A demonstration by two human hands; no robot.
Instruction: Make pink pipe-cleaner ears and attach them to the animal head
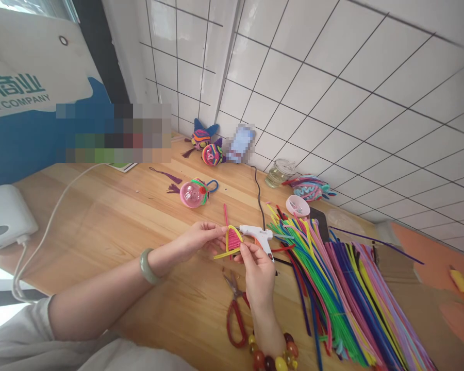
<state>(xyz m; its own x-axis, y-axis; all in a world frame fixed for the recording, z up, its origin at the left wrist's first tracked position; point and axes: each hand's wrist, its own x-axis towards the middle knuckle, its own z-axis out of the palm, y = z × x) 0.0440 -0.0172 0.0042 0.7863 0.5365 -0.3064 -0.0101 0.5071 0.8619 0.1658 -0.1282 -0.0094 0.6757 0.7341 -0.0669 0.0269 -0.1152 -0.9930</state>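
Note:
Between my two hands is a small pink and yellow pipe-cleaner piece [234, 240], its pink rows edged by a bent yellow stem. My left hand [211, 236] pinches its left side, fingers closed. On the lower right edge, my right hand [257, 263] grips it between thumb and fingers. Just behind the piece lies a white hot glue gun [257, 233], its nozzle close to the yellow edge. Red-handled scissors [236, 309] rest on the wooden table [170, 304] below, partly hidden by my right hand.
Bundles of coloured pipe cleaners [332, 288] cover the right side. Behind stand a pink bowl [297, 205], a lidded glass jar [279, 172] and a phone [240, 144]. A clear ball ornament [194, 194] lies at centre-left; a white charger [7, 219] with cable is far left.

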